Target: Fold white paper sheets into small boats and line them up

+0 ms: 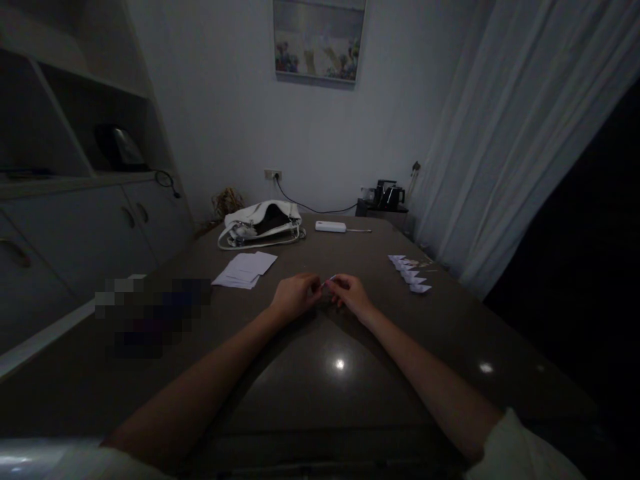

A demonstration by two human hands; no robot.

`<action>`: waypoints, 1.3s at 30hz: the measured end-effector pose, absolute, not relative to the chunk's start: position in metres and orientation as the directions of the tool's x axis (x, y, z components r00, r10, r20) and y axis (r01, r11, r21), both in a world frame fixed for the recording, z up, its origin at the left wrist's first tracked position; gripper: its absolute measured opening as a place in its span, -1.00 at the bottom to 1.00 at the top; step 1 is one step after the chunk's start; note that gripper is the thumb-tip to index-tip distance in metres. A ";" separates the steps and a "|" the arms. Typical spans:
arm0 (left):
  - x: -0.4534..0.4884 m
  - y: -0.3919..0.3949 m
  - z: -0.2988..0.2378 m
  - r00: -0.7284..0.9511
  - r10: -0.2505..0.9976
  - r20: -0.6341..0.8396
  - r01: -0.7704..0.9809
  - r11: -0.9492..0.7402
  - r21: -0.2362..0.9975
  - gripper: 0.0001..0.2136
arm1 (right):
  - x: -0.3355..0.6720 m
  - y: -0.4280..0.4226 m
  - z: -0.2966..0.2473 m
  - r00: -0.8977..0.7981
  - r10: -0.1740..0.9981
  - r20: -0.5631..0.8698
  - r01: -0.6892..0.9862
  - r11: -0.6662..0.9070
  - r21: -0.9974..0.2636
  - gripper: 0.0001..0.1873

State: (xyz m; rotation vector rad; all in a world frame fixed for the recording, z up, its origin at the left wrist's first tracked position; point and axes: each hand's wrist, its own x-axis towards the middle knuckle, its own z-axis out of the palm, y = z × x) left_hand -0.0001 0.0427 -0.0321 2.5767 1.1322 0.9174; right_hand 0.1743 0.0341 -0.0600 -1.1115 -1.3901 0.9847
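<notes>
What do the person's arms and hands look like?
The off-white cloth left sleeve and similar right sleeve show at the bottom. Beyond them, the left forearm and right forearm are bare, with no watch or bracelet showing. The left hand and right hand wear no gloves; it's too dim to tell about rings.

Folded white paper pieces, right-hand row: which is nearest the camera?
The folded white paper piece at the near end, lowest in view; the other pieces recede behind it.

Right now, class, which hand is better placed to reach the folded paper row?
Probably the right hand: it is nearer the folded paper row, while the left hand is nearer the flat sheets.
</notes>
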 end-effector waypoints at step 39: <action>0.006 0.053 -0.046 0.515 0.741 0.430 0.145 -0.570 0.809 -0.69 | 0.177 0.031 -0.056 -0.142 0.951 0.276 0.155 0.297 -0.942 -0.59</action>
